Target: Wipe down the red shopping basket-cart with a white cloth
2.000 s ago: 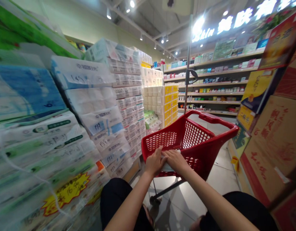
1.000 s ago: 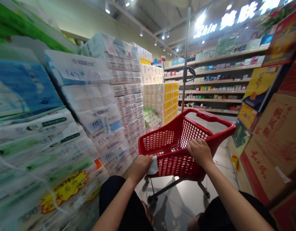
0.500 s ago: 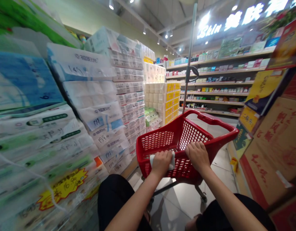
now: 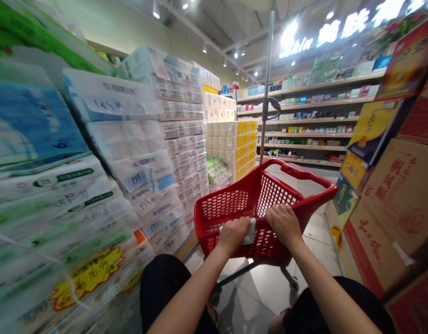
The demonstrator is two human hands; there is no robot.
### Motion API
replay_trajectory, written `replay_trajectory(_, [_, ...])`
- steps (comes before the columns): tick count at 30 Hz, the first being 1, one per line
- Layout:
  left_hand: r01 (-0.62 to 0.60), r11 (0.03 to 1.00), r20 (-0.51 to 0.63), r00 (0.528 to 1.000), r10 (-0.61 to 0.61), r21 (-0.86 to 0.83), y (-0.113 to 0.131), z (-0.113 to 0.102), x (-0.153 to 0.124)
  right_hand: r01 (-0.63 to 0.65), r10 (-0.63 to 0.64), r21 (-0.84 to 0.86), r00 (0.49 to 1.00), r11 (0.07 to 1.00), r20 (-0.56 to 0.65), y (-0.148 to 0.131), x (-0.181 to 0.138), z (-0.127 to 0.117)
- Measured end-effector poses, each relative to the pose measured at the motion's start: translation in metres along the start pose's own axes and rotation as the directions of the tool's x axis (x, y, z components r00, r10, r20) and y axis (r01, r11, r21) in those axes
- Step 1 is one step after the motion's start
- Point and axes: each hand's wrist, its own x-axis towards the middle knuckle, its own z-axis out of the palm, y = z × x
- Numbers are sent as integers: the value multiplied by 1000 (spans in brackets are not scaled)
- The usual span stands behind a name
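Observation:
A red plastic shopping cart (image 4: 227, 199) stands in front of me, its mesh basket facing me and its handle on the far side. My left hand (image 4: 233, 234) is closed over the near rim with a white cloth (image 4: 250, 232) under it, pressed against the red plastic. Part of the cloth is hidden by the fingers. Just to the right, my right hand (image 4: 284, 223) grips the same rim, fingers curled over into the basket. A tall metal pole (image 4: 267, 79) with a dark clip rises behind the cart.
Stacked packs of tissue paper (image 4: 144, 162) line the left side, with a yellow price tag (image 4: 88, 276) low down. Cardboard boxes (image 4: 398, 185) are piled on the right. Shelves (image 4: 311, 118) of small goods stand at the back. Pale floor tiles (image 4: 323, 236) run beneath the cart.
My left hand and the cloth have slid slightly to the right along the cart's rim. My right hand keeps its hold. The whole view has shifted a little.

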Motion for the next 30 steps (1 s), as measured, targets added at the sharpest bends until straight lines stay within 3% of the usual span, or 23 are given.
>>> replay_trajectory(8, [101, 995, 55, 993, -101, -1, -77, -1, -72, 2, -1, 32, 1000, 999, -14, 9, 3, 7])
replay_trajectory(12, [172, 983, -1, 985, -172, -66, -88, 5, -83, -21, 22, 40, 1000, 999, -15, 9, 6, 12])
replay_trajectory(21, [202, 978, -24, 979, -203, -42, -46, 4, -68, -122, 124, 28, 991, 992, -59, 6, 1, 19])
replay_trajectory(30, [143, 990, -193, 971, -141, -6, 17, 12, -41, -49, 38, 228, 998, 972, 53, -57, -11, 21])
